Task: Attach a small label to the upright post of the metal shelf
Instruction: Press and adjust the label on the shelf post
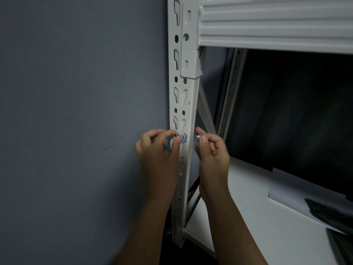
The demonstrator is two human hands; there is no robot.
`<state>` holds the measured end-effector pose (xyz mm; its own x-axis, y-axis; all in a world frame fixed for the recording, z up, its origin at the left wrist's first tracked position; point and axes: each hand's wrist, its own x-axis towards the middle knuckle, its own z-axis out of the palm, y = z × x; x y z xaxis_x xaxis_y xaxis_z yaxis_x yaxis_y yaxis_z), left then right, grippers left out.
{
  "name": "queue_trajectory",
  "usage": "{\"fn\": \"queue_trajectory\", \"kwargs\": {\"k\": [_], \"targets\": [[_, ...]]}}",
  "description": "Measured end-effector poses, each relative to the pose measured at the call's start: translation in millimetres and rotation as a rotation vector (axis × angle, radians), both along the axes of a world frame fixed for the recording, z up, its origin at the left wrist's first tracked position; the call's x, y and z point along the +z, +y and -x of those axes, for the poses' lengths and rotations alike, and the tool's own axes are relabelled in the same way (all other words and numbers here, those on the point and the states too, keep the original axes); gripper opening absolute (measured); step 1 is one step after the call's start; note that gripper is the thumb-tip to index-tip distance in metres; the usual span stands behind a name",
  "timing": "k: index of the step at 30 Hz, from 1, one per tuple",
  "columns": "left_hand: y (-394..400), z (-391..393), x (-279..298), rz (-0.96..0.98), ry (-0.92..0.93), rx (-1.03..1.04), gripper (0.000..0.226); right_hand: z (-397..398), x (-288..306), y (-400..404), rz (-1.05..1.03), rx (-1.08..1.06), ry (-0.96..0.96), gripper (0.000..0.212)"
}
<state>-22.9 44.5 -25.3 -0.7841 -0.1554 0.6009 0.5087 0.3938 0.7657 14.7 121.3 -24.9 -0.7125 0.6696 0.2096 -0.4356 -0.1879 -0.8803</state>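
Label, white with a blue edge and handwritten marks, sits on the front face of the upright post, pinned there under the left hand's thumb and fingertips, which press it flat so it sticks. Just to the right, the right hand pinches a tiny scrap, possibly the peeled backing, held clear of the post. Above both hands, a shelf beam hooks into the post's slots.
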Motion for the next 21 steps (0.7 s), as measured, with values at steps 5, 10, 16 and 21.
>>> {"fn": "queue_trajectory", "kwargs": {"k": [5,10,16,21], "targets": [[6.3,3.3,-5.2,-0.008,0.041,0.049,0.014,1.6,0.9,0.8,0.033,0.067,0.016,0.011],[9.2,3.9,-8.9,-0.012,0.133,0.04,0.01,2.8,-0.6,3.6,0.023,0.068,-0.001,0.01],[7.9,2.2,-9.0,0.027,0.226,0.03,0.012,2.5,-2.6,2.3,0.004,0.076,-0.04,0.009],[6.9,2.1,-9.5,0.043,0.214,0.006,0.029,1.9,-2.6,2.2,-0.005,0.078,-0.054,0.009]]}}
